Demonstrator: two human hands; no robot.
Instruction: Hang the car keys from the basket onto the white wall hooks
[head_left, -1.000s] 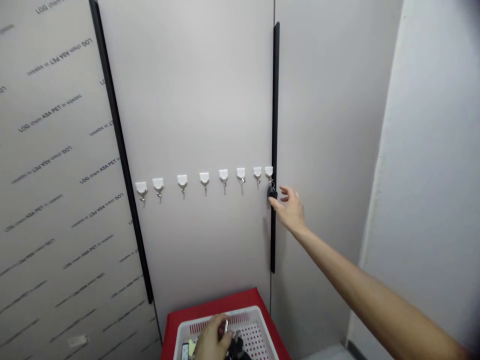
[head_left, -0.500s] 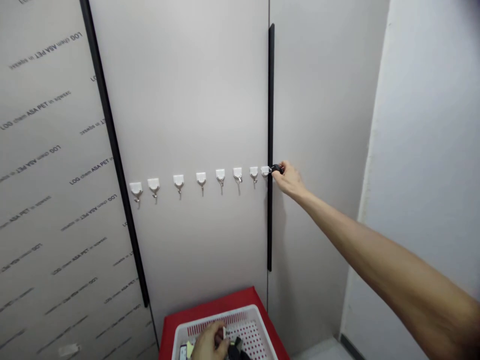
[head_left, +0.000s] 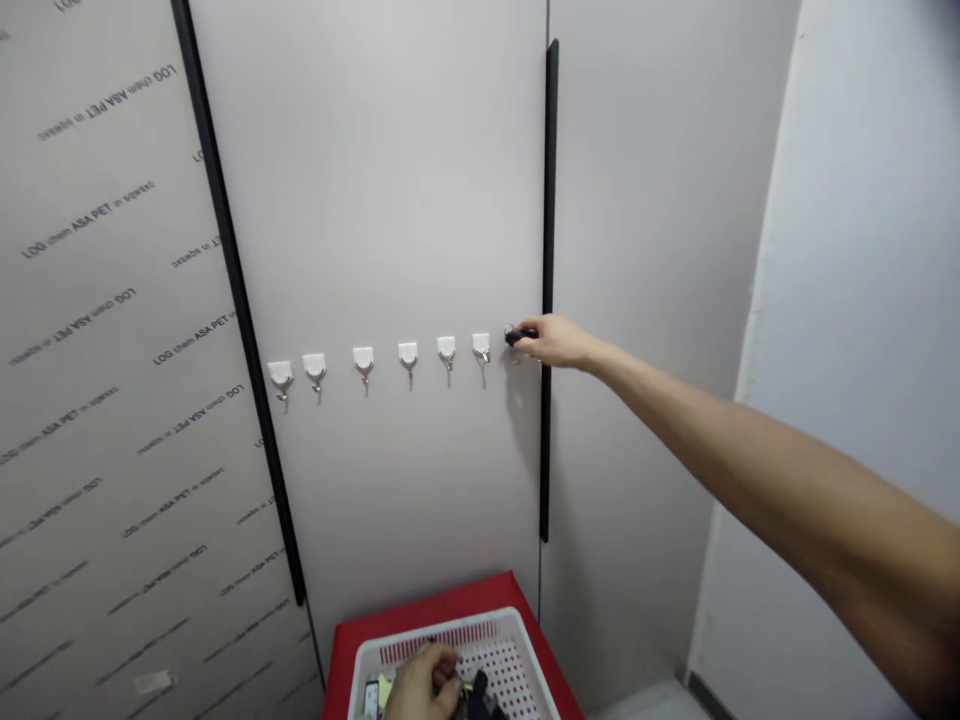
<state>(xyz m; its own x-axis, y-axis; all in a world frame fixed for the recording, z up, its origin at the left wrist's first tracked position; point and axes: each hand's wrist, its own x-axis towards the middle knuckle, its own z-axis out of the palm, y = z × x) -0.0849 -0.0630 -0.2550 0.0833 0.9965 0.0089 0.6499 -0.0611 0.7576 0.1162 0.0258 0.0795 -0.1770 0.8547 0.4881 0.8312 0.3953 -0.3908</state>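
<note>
My right hand [head_left: 559, 340] is closed on a small black keychain [head_left: 523, 337] with a metal ring at its far end. It is held at the right end of a row of white adhesive hooks [head_left: 407, 355] on the panel, covering the hooks there. Whether the ring touches a hook is unclear. Down at the basket [head_left: 517, 635], my left hand [head_left: 424, 685] has its fingers curled together; what they grip, if anything, cannot be made out. Black items [head_left: 480, 695] lie just right of that hand, in the white basket.
The basket stands on a red surface [head_left: 420, 607] against the panel. Black vertical handle strips [head_left: 550, 200] run along the panel's edges. A printed panel [head_left: 97, 330] is on the left, and a white wall [head_left: 862, 250] on the right.
My right hand has moved left with the black keychain, from the last hook by the black strip to the hook beside it. My left hand stays over the basket, and the view has shifted slightly.
</note>
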